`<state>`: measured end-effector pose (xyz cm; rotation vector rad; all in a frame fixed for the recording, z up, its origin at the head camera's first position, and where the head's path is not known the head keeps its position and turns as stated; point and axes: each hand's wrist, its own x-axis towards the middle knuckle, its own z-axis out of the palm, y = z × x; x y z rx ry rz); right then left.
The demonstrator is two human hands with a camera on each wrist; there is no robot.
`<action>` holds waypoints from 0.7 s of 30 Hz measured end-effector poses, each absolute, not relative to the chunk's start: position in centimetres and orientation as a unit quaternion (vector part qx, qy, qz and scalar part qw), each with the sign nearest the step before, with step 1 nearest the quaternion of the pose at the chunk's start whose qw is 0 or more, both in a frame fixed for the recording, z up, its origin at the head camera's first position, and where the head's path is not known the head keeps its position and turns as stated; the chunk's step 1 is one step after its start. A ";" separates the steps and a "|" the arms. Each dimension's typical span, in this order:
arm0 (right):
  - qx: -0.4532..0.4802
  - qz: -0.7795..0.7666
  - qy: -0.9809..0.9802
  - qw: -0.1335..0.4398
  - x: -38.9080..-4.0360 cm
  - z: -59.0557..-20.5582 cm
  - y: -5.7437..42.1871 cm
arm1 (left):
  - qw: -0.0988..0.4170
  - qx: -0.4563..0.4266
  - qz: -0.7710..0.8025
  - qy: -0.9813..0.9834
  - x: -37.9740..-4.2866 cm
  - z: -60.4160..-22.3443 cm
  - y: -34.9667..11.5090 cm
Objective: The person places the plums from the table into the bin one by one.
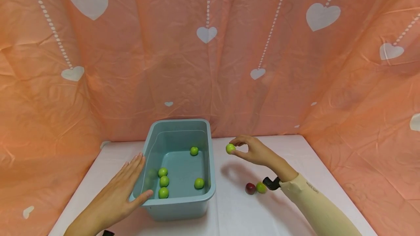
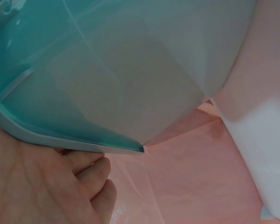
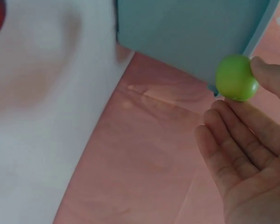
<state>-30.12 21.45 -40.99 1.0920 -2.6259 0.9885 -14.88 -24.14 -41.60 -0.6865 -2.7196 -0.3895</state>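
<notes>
My right hand [image 1: 254,151] is raised over the table, to the right of a grey-blue plastic bin [image 1: 178,202]. Between thumb and fingertips it pinches a small green apple [image 3: 236,78], seen also as a green apple [image 1: 230,149] in the head view. The left hand [image 1: 119,188] lies along the bin's left rim with fingers straight and thumb over the near corner; in the left wrist view its fingers [image 2: 94,175] are outside the rim. Inside the bin sit several green apples [image 1: 164,181], three of them in a row by the left wall.
On the white table [image 1: 229,210], a dark red apple [image 1: 251,188] and a green apple [image 1: 261,187] lie side by side, below the right wrist. Orange-pink curtains [image 1: 177,75] with white hearts enclose the back and sides.
</notes>
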 end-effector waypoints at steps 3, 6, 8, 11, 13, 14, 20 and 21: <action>0.364 0.327 -0.869 0.067 -30.2 -40.5 21.1 | 0.155 -0.240 -0.135 -0.949 -14.9 -41.6 -24.1; 0.363 0.328 -0.869 0.067 -30.1 -40.0 20.7 | 0.158 -0.241 -0.134 -0.948 -15.0 -41.7 -24.1; 0.364 0.330 -0.868 0.065 -30.1 -39.6 20.3 | 0.158 -0.241 -0.134 -0.948 -15.0 -41.7 -24.1; 0.367 0.327 -0.869 0.065 -30.0 -39.1 19.9 | 0.160 -0.242 -0.134 -0.948 -15.0 -41.7 -24.1; 0.368 0.325 -0.869 0.064 -30.0 -38.8 19.6 | 0.159 -0.241 -0.135 -0.948 -15.0 -41.6 -24.1; 0.370 0.323 -0.869 0.064 -30.0 -38.6 19.5 | 0.158 -0.242 -0.135 -0.948 -15.0 -41.6 -24.2; 0.383 0.315 -0.866 0.063 -30.2 -37.7 18.4 | 0.153 -0.239 -0.135 -0.949 -15.0 -41.6 -24.2; 0.385 0.316 -0.865 0.063 -30.2 -37.5 18.2 | 0.152 -0.238 -0.135 -0.950 -15.0 -41.6 -24.2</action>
